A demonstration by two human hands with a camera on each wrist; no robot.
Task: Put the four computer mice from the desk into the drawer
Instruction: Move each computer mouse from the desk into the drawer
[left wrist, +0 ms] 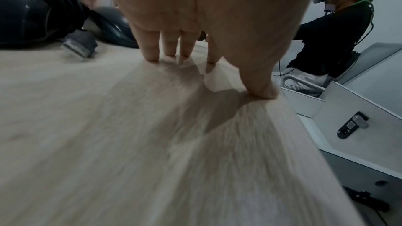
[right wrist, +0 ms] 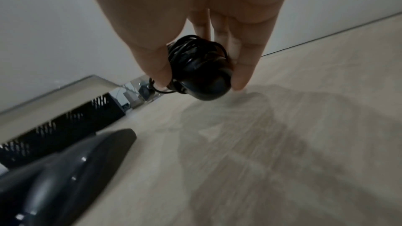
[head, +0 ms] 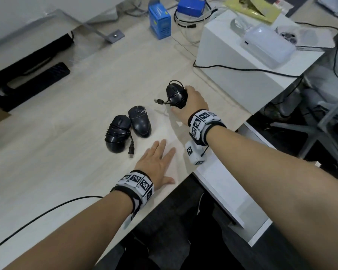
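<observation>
My right hand (head: 185, 103) grips a black mouse (head: 176, 95) wrapped in its own cable, thumb on one side and fingers on the other; in the right wrist view that mouse (right wrist: 202, 73) hangs just above the desk. Two more dark mice lie side by side on the wooden desk (head: 66, 117): a cable-wrapped one (head: 117, 136) on the left and a plain one (head: 140, 121) on the right. My left hand (head: 157, 162) rests flat on the desk near its front edge, fingers straight. A white drawer (head: 219, 182) stands pulled out below the desk edge at the right.
A white box (head: 240, 61) with a pale device on top stands at the back right. Blue boxes (head: 159, 20) and cables sit at the back. A black keyboard (head: 37, 82) lies at the left. Another seated person (left wrist: 330, 40) shows in the left wrist view.
</observation>
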